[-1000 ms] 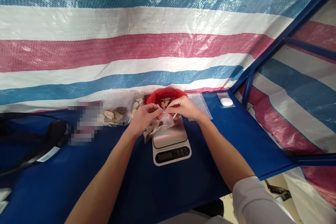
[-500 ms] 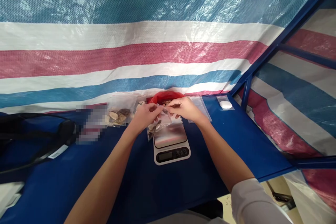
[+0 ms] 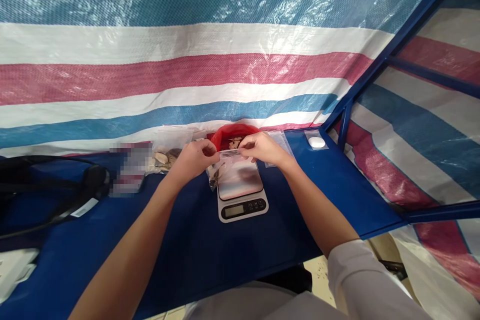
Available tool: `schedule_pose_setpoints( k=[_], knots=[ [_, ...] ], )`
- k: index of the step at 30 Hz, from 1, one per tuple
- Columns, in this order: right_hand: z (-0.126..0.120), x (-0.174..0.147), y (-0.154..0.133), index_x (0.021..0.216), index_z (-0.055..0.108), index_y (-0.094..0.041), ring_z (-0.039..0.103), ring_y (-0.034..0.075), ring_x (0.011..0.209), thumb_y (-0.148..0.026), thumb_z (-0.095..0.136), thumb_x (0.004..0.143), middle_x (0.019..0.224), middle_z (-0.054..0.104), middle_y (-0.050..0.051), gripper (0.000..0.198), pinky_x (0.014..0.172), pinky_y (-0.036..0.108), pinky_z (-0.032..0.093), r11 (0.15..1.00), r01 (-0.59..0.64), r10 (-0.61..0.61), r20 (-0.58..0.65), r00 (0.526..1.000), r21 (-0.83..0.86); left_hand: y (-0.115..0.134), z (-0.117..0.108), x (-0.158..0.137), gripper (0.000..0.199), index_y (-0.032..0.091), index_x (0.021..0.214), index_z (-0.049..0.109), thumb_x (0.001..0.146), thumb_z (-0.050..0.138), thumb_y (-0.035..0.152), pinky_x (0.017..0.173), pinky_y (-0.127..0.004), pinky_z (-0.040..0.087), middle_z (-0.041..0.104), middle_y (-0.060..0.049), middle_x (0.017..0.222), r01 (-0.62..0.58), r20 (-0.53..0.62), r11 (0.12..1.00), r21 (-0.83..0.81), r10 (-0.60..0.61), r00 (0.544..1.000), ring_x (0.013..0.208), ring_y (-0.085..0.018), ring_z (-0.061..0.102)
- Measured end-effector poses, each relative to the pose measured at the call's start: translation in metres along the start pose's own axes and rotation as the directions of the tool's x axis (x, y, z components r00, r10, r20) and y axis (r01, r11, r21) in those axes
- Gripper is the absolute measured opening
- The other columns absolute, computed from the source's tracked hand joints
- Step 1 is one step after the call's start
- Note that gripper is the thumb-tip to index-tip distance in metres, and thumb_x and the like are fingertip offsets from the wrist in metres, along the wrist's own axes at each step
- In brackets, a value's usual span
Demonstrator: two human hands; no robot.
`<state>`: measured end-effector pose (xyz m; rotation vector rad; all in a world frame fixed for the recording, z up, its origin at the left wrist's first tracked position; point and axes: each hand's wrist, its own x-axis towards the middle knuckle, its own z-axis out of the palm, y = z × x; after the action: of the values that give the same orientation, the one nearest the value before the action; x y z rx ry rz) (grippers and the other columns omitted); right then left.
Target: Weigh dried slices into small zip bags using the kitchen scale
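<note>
1. Head view: the left hand point(image 3: 197, 159) and right hand point(image 3: 261, 148) pinch a small clear bag point(image 3: 230, 157) at opposite sides, fingers narrow, probably to keep its edge taut.
2. The bag is over the scale point(image 3: 243, 208); whether it touches the plate, I cannot tell.
3. Just behind, the red bag point(image 3: 231, 130) gapes, apparently keeping its slices point(image 3: 236, 143) reachable.
4. The scale's display faces the person, presumably for reading.

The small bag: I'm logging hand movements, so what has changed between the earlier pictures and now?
The left hand has moved left, away from the right hand; the small bag now spans the wider gap between them. Neither has visibly let go. The scale's display looks paler. The scale and red bag stayed put.
</note>
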<state>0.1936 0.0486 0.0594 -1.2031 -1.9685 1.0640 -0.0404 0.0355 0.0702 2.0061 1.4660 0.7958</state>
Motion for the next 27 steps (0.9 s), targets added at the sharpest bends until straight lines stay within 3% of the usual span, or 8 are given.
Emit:
schedule_pose_setpoints(
  k=[3, 7, 11, 14, 17, 21, 24, 27],
  knots=[
    [-0.002, -0.001, 0.003, 0.081, 0.075, -0.019, 0.063, 0.012, 0.052, -0.025, 0.065, 0.081, 0.067, 0.07, 0.0, 0.012, 0.048, 0.021, 0.05, 1.0, 0.022, -0.022, 0.007, 1.0, -0.021, 0.0, -0.008, -0.002, 0.016, 0.021, 0.065, 0.061, 0.071, 0.069, 0.034, 0.059, -0.028, 0.041, 0.065, 0.0, 0.065, -0.027, 0.008, 0.997, 0.077, 0.027, 1.0, 0.06, -0.016, 0.054],
    [-0.003, -0.002, 0.005, 0.083, 0.076, -0.019, 0.064, 0.012, 0.053, -0.03, 0.065, 0.084, 0.076, 0.073, 0.001, 0.016, 0.052, 0.023, 0.049, 0.998, 0.057, -0.057, 0.019, 0.998, -0.029, -0.001, -0.01, -0.004, 0.015, 0.02, 0.071, 0.063, 0.076, 0.065, 0.034, 0.064, -0.028, 0.046, 0.067, -0.001, 0.072, -0.059, 0.058, 0.997, 0.051, 0.056, 0.997, 0.066, -0.017, 0.058],
    [-0.004, -0.001, 0.004, 0.089, 0.077, -0.02, 0.064, 0.012, 0.056, -0.034, 0.064, 0.088, 0.077, 0.073, 0.0, 0.019, 0.057, 0.024, 0.048, 0.99, 0.133, -0.13, 0.051, 0.99, -0.046, -0.004, -0.01, -0.008, 0.035, 0.02, 0.106, 0.069, 0.085, 0.062, 0.048, 0.081, -0.033, 0.053, 0.072, -0.008, 0.106, -0.161, 0.095, 0.986, -0.033, 0.164, 0.982, 0.092, -0.023, 0.065],
    [-0.005, 0.001, 0.005, 0.09, 0.078, -0.021, 0.066, 0.013, 0.065, -0.032, 0.063, 0.09, 0.083, 0.076, 0.0, 0.02, 0.065, 0.024, 0.048, 0.978, 0.195, -0.191, 0.051, 0.98, -0.073, -0.006, -0.009, -0.01, 0.062, 0.022, 0.133, 0.06, 0.082, 0.068, 0.056, 0.088, -0.036, 0.052, 0.065, -0.011, 0.13, -0.191, 0.146, 0.98, -0.055, 0.197, 0.969, 0.104, -0.026, 0.064],
    [-0.005, 0.003, 0.006, 0.089, 0.079, -0.021, 0.069, 0.016, 0.075, -0.031, 0.063, 0.091, 0.088, 0.078, 0.001, 0.019, 0.071, 0.026, 0.048, 0.974, 0.198, -0.195, 0.036, 0.98, -0.109, -0.009, -0.004, -0.008, 0.072, 0.023, 0.138, 0.058, 0.077, 0.074, 0.057, 0.083, -0.035, 0.052, 0.068, -0.01, 0.124, -0.191, 0.201, 0.981, -0.035, 0.194, 0.96, 0.097, -0.026, 0.065],
    [-0.004, 0.0, 0.004, 0.096, 0.08, -0.024, 0.072, 0.02, 0.091, -0.031, 0.068, 0.088, 0.102, 0.079, 0.002, 0.016, 0.082, 0.029, 0.051, 0.979, 0.173, -0.182, -0.074, 0.981, -0.111, -0.018, 0.007, -0.003, 0.054, 0.021, 0.125, 0.067, 0.081, 0.072, 0.052, 0.086, -0.035, 0.049, 0.07, -0.007, 0.102, -0.266, 0.161, 0.963, 0.035, 0.257, 0.953, 0.093, -0.026, 0.063],
    [0.0, -0.005, -0.006, 0.098, 0.08, -0.026, 0.072, 0.02, 0.09, -0.035, 0.069, 0.088, 0.101, 0.079, 0.002, 0.017, 0.083, 0.029, 0.051, 0.978, 0.178, -0.194, -0.145, 0.97, -0.111, -0.021, 0.016, -0.001, 0.048, 0.022, 0.124, 0.068, 0.084, 0.068, 0.05, 0.086, -0.036, 0.048, 0.068, -0.007, 0.098, -0.288, 0.11, 0.955, 0.066, 0.28, 0.954, 0.091, -0.025, 0.062],
    [0.009, -0.004, -0.018, 0.089, 0.081, -0.025, 0.07, 0.019, 0.08, -0.037, 0.068, 0.089, 0.089, 0.079, 0.002, 0.018, 0.076, 0.029, 0.049, 0.964, 0.17, -0.201, -0.142, 0.969, -0.202, -0.021, 0.023, -0.001, 0.048, 0.022, 0.126, 0.067, 0.086, 0.065, 0.049, 0.087, -0.036, 0.047, 0.067, -0.008, 0.1, -0.3, 0.084, 0.949, 0.096, 0.293, 0.952, 0.095, -0.026, 0.061]
  ],
)
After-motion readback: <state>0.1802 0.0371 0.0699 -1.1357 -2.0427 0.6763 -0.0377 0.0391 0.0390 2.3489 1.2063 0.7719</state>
